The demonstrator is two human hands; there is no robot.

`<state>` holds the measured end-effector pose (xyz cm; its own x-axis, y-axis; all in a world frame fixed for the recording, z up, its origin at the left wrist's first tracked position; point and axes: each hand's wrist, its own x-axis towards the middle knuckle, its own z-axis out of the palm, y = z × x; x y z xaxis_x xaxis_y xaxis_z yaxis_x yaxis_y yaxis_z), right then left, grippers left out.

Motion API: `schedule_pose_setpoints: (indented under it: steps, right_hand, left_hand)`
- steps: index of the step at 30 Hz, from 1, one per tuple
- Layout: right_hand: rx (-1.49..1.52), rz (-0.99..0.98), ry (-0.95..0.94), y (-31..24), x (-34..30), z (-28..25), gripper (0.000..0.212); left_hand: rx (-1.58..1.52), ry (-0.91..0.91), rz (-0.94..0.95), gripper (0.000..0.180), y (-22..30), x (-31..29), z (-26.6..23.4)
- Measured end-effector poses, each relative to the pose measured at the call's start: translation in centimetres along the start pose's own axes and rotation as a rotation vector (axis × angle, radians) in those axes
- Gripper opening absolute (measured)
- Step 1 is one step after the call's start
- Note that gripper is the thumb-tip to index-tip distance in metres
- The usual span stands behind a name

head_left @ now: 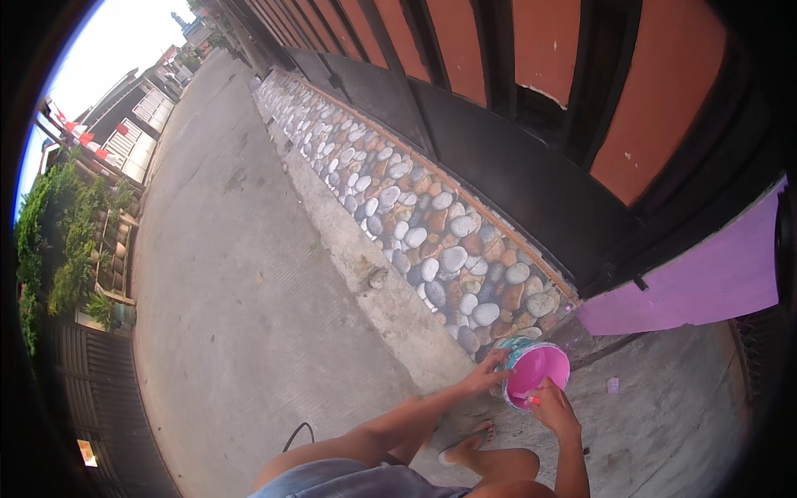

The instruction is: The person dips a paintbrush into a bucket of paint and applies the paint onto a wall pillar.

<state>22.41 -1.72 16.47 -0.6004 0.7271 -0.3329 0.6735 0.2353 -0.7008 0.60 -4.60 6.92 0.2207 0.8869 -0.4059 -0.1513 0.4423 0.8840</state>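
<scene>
My left hand (488, 374) is closed on the left rim of a small paint bucket (554, 358). The bucket is patterned teal and white outside and coated bright pink inside, its mouth tilted toward me. In my right hand (554, 408) is a red-handled paintbrush (534, 401), its head over the near inside wall of the bucket. The bristles are hard to make out at this size. Paint in the bottom of the bucket is partly hidden by my right hand.
A low purple wall (706, 282) stands to the right, beside a black and orange gate (531, 166). A pebble-patterned strip (452, 259) runs along the gate, edged by a concrete kerb (357, 266). My sandalled foot (469, 440) is close to the bucket.
</scene>
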Motion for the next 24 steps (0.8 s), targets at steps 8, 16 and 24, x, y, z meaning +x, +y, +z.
schedule_pose_setpoints:
  steps: [8, 16, 24]
  right_hand:
    - [0.164, 0.109, -0.158, -14.2, -11.5, -12.3, 0.026]
    - [0.164, 0.159, 0.273, -25.0, -16.6, -22.2, 0.027]
    - [0.104, 0.197, 0.731, -27.5, -22.4, -22.8, 0.032]
  left_hand:
    - [-0.209, 0.088, -0.295, 0.050, 15.8, -13.4, 5.7]
    - [-0.115, 0.071, -0.123, 0.026, 32.3, -23.4, 9.1]
    - [-0.255, 0.007, -0.014, 0.027, 35.2, -24.6, 11.3]
